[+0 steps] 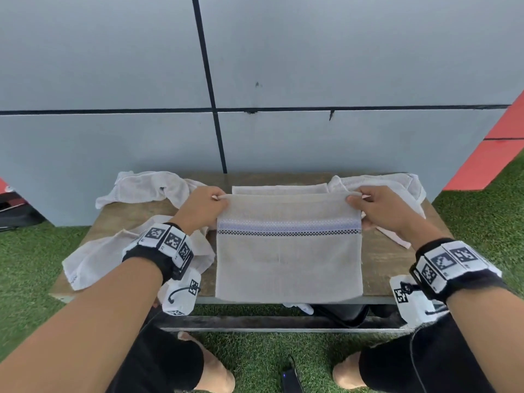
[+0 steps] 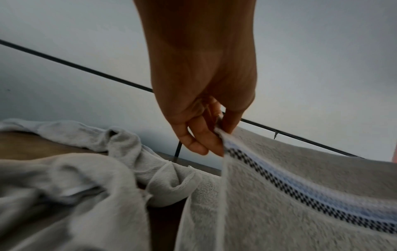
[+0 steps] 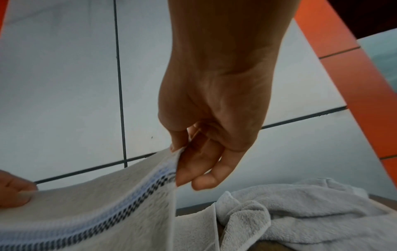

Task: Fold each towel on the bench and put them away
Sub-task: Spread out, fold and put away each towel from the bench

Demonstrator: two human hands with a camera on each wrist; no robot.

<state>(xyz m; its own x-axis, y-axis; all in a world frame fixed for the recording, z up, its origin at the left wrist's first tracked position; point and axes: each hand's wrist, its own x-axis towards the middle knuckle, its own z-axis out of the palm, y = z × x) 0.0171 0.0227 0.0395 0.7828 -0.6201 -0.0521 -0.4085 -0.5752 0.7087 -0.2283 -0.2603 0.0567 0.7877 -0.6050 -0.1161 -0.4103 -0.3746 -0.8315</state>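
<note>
A beige towel [image 1: 289, 259] with a blue and black checked stripe hangs stretched above the wooden bench [image 1: 377, 256]. My left hand [image 1: 205, 207] pinches its upper left corner, and my right hand [image 1: 377, 205] pinches the upper right one. In the left wrist view the left hand [image 2: 206, 135] holds the towel [image 2: 300, 203] edge between thumb and fingers. The right wrist view has the right hand [image 3: 201, 163] pinching the striped towel [image 3: 96, 212] the same way. A folded towel [image 1: 279, 190] lies flat behind it on the bench.
Crumpled pale towels lie at the bench's back left [image 1: 141, 187], front left [image 1: 96, 259] and back right [image 1: 397, 185]. A grey panelled wall [image 1: 255, 66] stands right behind the bench. Green turf [image 1: 28, 265] surrounds it. A dark phone-like object [image 1: 292, 378] lies between my knees.
</note>
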